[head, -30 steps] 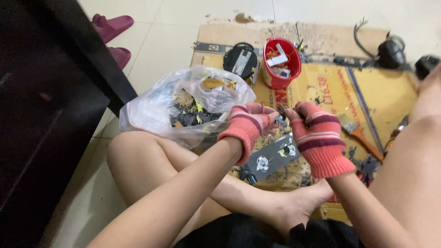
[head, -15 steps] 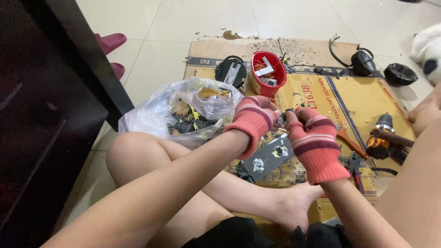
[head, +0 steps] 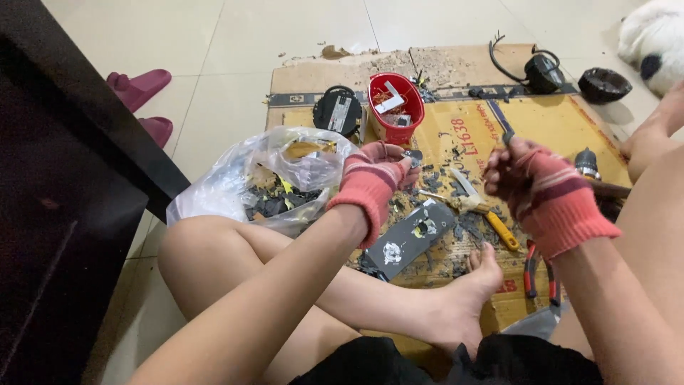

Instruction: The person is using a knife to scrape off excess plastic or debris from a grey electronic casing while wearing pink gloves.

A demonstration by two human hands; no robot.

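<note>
Over the cardboard sheet [head: 570, 125], I count two gloved hands, well apart.
Left of it, one plastic bag [head: 274, 178]; left hand [head: 374, 178] clenched on a small dark part [head: 413, 157]; right hand [head: 531, 182] grasping a thin dark tool [head: 506, 135].

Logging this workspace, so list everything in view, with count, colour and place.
cardboard sheet: one, brown, on the tiled floor
red tub: one, holds small parts, far side of the cardboard
plastic bag: one, clear, full of scrap, by the left knee
slippers: two, maroon, left by the dark cabinet
knife: one, yellow handle, mid cardboard
pliers: one, red handles, near the foot
grey panel: one, under the hands
left hand: red striped glove, closed on a small piece
right hand: same glove, gripping a thin tool
</note>
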